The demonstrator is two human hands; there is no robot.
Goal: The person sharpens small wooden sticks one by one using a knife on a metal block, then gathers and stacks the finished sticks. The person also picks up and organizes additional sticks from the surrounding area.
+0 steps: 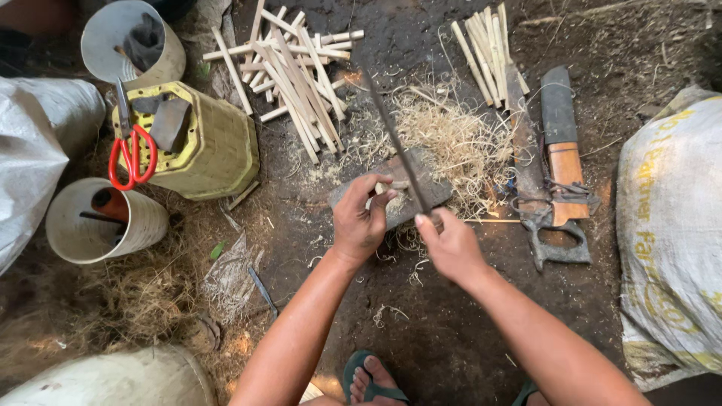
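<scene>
Diagonally, blade tip up-left

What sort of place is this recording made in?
Probably an informal ground-level bamboo or wood craft workspace: bare dirt floor, split sticks, curled shavings and a handsaw beside the hands.

We note a wood block on the ground at centre, shavings behind it. Stick piles lie behind: one left, one right. A saw lies right of the block; scissors rest on an upturned basket left.
</scene>
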